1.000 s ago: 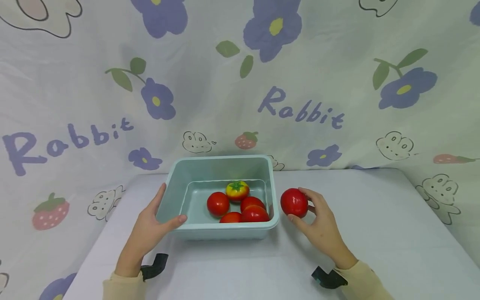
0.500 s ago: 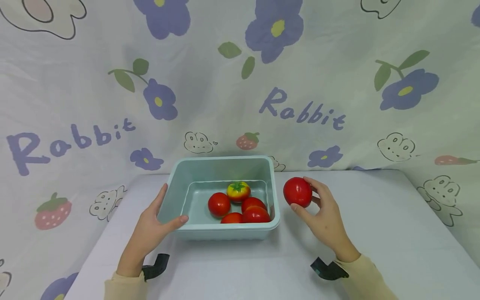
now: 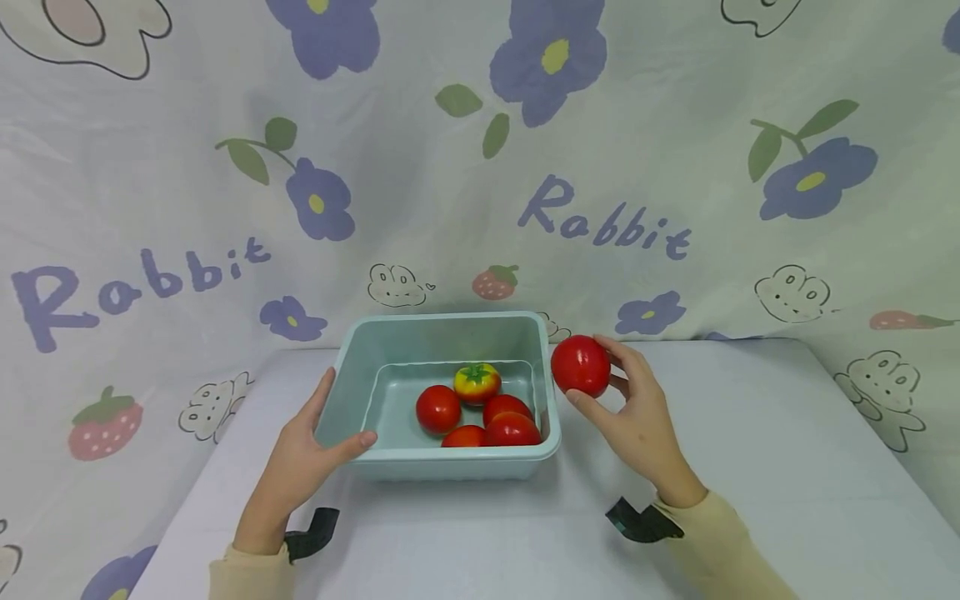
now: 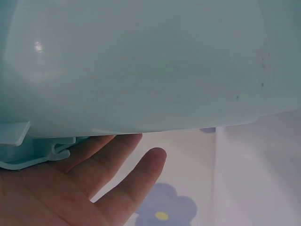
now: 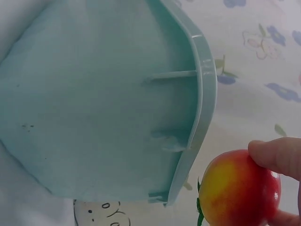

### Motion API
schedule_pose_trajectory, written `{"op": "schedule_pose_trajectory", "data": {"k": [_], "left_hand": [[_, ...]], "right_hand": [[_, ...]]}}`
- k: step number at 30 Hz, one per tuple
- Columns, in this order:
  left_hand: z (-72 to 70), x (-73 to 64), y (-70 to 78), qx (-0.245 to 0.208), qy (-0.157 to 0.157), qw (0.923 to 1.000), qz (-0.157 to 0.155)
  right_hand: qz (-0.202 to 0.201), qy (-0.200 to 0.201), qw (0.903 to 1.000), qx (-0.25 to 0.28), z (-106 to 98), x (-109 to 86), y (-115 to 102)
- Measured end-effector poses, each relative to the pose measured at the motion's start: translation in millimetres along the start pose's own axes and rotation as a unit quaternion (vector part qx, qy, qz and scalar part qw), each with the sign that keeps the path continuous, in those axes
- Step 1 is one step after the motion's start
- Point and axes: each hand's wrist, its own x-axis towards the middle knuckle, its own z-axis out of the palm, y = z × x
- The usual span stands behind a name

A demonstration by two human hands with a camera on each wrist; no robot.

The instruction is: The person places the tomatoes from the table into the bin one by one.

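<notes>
My left hand [image 3: 294, 458] holds the near left corner of a pale blue-green plastic bin [image 3: 442, 467]. Its thumb lies over the front rim. In the left wrist view, the extended fingers [image 4: 113, 165] are outside, beside the bin wall [image 4: 141, 70]. Just above the bin's right rim, my right hand [image 3: 637, 421] pinches a red tomato [image 3: 580, 367] between thumb and fingertips. Seen from the right wrist, this tomato [image 5: 237, 188] has a yellow patch and green leaves at its edge. Several tomatoes [image 3: 438, 409] lie inside the bin, one yellow and red with a green top [image 3: 477, 383].
A white-covered table [image 3: 712, 433] lies under the bin and extends to both sides. Behind it hangs a printed cloth [image 3: 420, 167] with flowers, rabbits and strawberries. Black bands [image 3: 311, 533] are on both wrists.
My right hand has raised the tomato from beside the bin, and it has now shifted left to the right rim. The left hand and the bin keep their places.
</notes>
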Motion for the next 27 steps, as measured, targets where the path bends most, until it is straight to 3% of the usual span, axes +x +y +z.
{"op": "schedule_pose_trajectory", "data": {"k": [7,17,27], "left_hand": [[0.0,-0.2,0.7,0.002,0.000,1.0000,-0.001],[0.1,-1.0,1.2,0.004,0.000,1.0000,-0.005],[0.4,-0.3,1.6,0.003,-0.001,1.0000,-0.007]], "right_hand": [[-0.014,-0.011,0.9997,0.019,6,6.7,-4],[-0.035,-0.023,0.9983,0.040,26,20.1,28],[-0.032,-0.036,0.9973,0.056,30,27.0,-7]]}}
